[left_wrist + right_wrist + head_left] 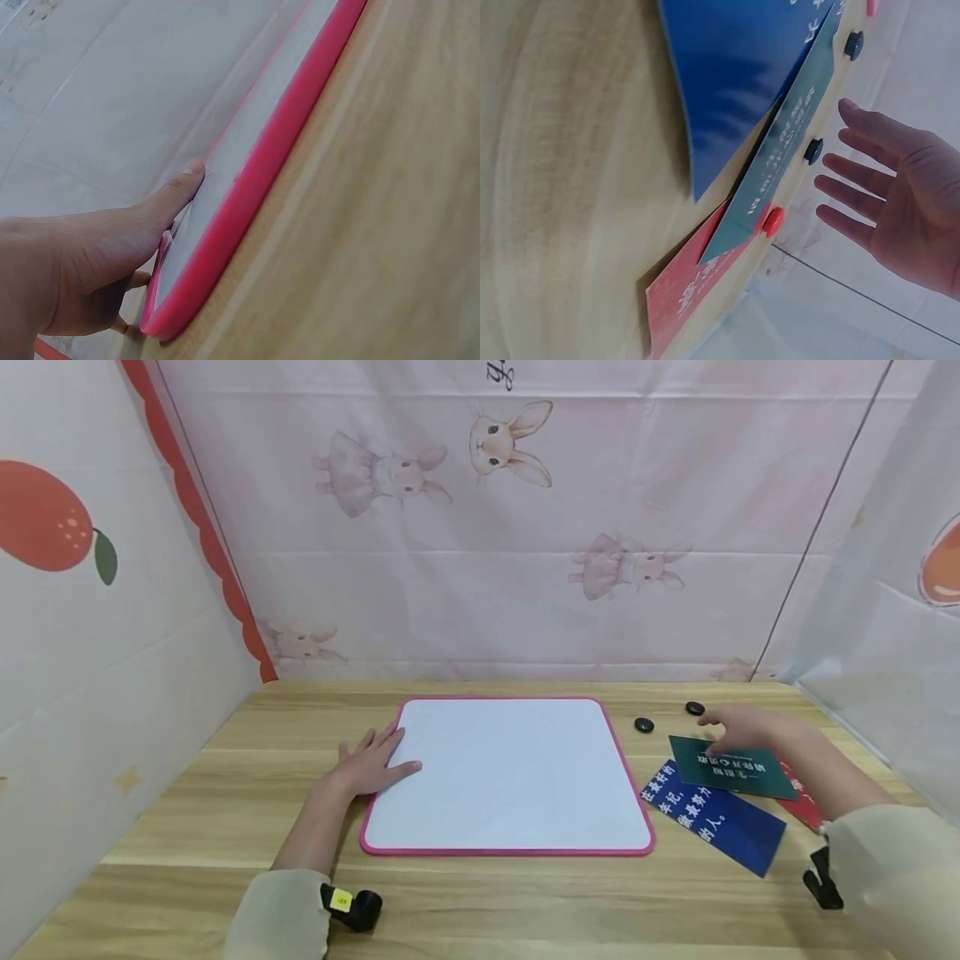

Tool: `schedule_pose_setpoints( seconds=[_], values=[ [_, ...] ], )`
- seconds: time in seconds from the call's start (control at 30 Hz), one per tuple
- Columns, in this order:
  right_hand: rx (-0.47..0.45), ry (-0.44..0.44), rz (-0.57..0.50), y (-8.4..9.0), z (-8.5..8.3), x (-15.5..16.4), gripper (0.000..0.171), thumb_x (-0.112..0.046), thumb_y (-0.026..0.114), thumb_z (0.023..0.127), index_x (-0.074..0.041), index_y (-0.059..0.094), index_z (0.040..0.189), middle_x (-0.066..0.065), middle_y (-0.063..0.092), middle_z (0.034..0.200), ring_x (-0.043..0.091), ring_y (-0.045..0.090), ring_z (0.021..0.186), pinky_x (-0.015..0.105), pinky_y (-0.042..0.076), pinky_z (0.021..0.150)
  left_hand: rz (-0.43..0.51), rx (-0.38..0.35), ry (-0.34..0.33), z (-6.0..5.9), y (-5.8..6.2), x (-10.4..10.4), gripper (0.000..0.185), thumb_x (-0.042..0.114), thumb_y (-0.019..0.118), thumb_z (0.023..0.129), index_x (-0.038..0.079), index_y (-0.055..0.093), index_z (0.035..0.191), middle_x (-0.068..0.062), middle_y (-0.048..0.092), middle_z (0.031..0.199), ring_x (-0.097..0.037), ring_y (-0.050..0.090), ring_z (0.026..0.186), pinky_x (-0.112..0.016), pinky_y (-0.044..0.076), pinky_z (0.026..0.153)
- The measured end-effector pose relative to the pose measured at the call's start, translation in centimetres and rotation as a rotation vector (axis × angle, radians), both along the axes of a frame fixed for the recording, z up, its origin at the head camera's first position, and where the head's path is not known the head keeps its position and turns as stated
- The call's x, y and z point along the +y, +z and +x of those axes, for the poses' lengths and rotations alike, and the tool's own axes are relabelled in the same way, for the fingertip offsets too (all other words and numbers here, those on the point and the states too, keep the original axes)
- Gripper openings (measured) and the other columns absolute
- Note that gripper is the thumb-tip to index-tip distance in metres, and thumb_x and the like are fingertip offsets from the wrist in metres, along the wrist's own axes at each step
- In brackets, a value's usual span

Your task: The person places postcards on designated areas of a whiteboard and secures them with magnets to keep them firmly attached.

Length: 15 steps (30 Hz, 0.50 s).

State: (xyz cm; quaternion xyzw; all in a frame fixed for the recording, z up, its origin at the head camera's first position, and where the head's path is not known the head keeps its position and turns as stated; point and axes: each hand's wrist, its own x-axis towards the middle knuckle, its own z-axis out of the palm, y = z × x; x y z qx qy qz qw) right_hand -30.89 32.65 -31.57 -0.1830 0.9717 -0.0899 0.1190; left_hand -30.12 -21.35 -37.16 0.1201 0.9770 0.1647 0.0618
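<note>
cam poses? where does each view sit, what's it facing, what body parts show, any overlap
Head: worn on head, looks forward and down at table; whiteboard, both hands, forearms.
Left wrist: low beside left hand, which rests on whiteboard's pink edge.
Right wrist: beside right hand, open over green card, blue card.
Shared: cards in head and right wrist; whiteboard in head and left wrist.

You are working on a table of pale, matt wood grain. The whiteboard is showing a smooth white face inside a glossy pink plastic rim, and the cards are looking like smooth printed paper.
</note>
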Motion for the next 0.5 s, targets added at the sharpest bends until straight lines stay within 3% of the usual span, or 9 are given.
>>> schedule_pose_setpoints(
  seconds=[0.2,0.5],
  values=[
    [-0.043,-0.048,0.062,-0.4,0.2,0.8,0.070,-0.034,0.073,0.076,0.018,0.047,0.116,0.039,0.047,0.113,0.054,0.043,0.105,0.059,0.039,0.084,0.006,0.000,-0.003,0.0,0.0,0.0,0.084,0.059,0.048,0.086,0.007,0.020,0.147,-0.015,0.012,0.151,-0.041,0.001,0.135,-0.065,-0.008,0.097],
    [-0.119,-0.107,0.042,-1.6,0.0,1.7,0.075,-0.043,0.073,0.074,0.013,0.049,0.118,0.037,0.046,0.115,0.050,0.045,0.105,0.060,0.038,0.085,0.004,0.002,-0.004,0.0,-0.1,-0.1,0.085,0.061,0.046,0.086,0.007,0.019,0.147,-0.016,0.011,0.151,-0.041,0.001,0.135,-0.065,-0.008,0.097]
  ],
)
